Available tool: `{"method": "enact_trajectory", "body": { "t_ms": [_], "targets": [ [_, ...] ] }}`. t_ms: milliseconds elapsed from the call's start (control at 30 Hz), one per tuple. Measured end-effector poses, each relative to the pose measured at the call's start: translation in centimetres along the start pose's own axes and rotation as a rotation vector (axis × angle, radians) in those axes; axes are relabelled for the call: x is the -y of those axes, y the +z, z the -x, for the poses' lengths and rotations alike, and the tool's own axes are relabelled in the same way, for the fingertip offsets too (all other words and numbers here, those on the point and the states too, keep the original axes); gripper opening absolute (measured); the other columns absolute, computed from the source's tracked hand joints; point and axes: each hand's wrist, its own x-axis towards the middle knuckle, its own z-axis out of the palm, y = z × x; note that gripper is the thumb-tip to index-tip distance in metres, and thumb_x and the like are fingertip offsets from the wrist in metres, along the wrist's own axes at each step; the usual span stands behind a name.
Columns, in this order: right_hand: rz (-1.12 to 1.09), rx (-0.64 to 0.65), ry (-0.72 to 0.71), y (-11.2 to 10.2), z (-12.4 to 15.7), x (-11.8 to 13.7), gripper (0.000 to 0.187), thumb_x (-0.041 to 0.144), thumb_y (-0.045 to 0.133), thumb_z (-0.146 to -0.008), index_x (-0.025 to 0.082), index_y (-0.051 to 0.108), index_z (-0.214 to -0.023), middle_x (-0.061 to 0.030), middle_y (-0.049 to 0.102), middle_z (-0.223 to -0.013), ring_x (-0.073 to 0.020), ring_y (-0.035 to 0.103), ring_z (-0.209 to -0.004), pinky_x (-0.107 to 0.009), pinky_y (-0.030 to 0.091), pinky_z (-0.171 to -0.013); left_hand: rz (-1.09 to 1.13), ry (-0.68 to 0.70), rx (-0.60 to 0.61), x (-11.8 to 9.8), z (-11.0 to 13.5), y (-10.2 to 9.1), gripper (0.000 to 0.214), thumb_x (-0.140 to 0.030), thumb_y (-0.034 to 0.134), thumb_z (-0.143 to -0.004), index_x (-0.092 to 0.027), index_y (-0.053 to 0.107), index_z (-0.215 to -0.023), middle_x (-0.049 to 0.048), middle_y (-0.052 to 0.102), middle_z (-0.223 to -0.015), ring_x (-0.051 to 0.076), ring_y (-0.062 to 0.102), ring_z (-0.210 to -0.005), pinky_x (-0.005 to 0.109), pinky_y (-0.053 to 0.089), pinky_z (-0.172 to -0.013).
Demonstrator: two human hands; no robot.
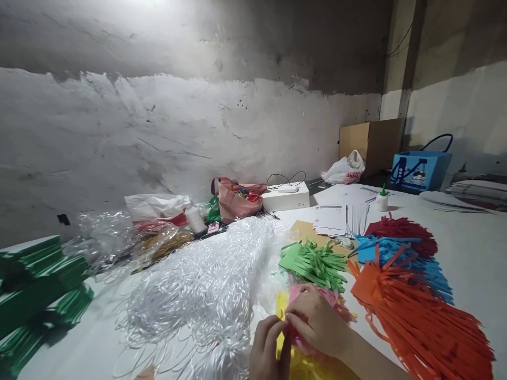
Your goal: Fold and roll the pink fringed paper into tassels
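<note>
My left hand [269, 345] and my right hand [317, 322] meet low in the view, right of the middle, with fingers bent and fingertips close together. Pink fringed paper strips [303, 343] show beneath and between them, and my right hand is closed on these. What my left fingertips pinch is hidden. Yellow strips [317, 368] lie under the pink ones. Just beyond my hands is a bundle of green strips [312, 261]. To their left spreads a large tangled heap of shiny white cord [206, 274].
Orange [420, 311], blue [420, 258] and dark red strips [402, 235] lie at right. A green-capped glue bottle [382, 201] stands behind. Green folded stacks [35, 295] are at left. A pink bag [237, 200], white box [285, 198] and paper sheets [330, 219] sit farther back.
</note>
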Motion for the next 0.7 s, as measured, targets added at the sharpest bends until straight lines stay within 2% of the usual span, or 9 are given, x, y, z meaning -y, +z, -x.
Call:
{"method": "enact_trajectory", "body": {
  "t_ms": [133,300,400,500,600,700],
  "targets": [
    [-0.023,-0.06,0.068,-0.1,-0.2,-0.3,0.025,0.006,0.06,-0.093,0.024,0.067,-0.077,0.0062,0.075,-0.079,-0.0157,0.064,-0.076,-0.032,0.041,-0.089,0.011,0.01,-0.003,-0.7,-0.2,0.3,0.018,-0.013,0.049,-0.1,-0.025,0.063,-0.097,0.0036,0.066,-0.088,0.019,0.065,-0.08,0.029,0.054,-0.072],
    [0.035,-0.205,0.12,-0.6,-0.4,-1.1,0.018,0.01,0.055,-0.098,0.02,0.069,-0.092,-0.0047,0.075,-0.091,-0.0238,0.064,-0.088,-0.039,0.04,-0.087,0.019,0.001,-0.046,-1.4,-0.5,0.5,0.014,-0.016,0.05,-0.099,-0.025,0.058,-0.092,0.0033,0.064,-0.088,0.02,0.065,-0.08,0.031,0.053,-0.073],
    [0.032,-0.187,0.074,-0.5,-0.3,-0.8,0.018,0.009,0.057,-0.096,0.02,0.069,-0.088,-0.0038,0.074,-0.088,-0.0229,0.064,-0.086,-0.039,0.04,-0.088,0.01,-0.035,-0.064,-1.7,-0.8,0.5,0.004,-0.026,0.055,-0.1,-0.024,0.059,-0.1,0.0029,0.063,-0.085,0.02,0.063,-0.072,0.029,0.053,-0.065],
    [-0.002,-0.13,0.01,-0.1,0.0,0.1,0.017,0.006,0.064,-0.09,0.022,0.07,-0.085,0.0007,0.074,-0.086,-0.0201,0.066,-0.086,-0.037,0.039,-0.093,-0.016,-0.064,-0.049,-1.7,-1.0,0.4,0.011,-0.031,0.059,-0.1,-0.023,0.062,-0.106,0.003,0.063,-0.085,0.019,0.061,-0.068,0.029,0.054,-0.061],
    [-0.034,-0.097,-0.007,0.0,0.1,0.4,0.019,0.007,0.069,-0.089,0.025,0.072,-0.086,0.0037,0.076,-0.088,-0.0188,0.068,-0.088,-0.035,0.039,-0.092,-0.045,-0.082,-0.027,-1.6,-0.9,-0.1,0.009,-0.026,0.055,-0.101,-0.024,0.064,-0.099,0.0047,0.063,-0.088,0.02,0.064,-0.076,0.03,0.056,-0.068],
    [-0.031,-0.151,0.055,-0.4,-0.2,-0.3,0.017,0.009,0.066,-0.093,0.024,0.073,-0.087,0.0012,0.076,-0.091,-0.0205,0.068,-0.09,-0.036,0.04,-0.089,-0.064,-0.078,-0.011,-1.5,-0.9,-0.5,0.008,-0.021,0.056,-0.099,-0.024,0.063,-0.094,0.0052,0.063,-0.09,0.021,0.066,-0.082,0.031,0.058,-0.074]
  ]
}}
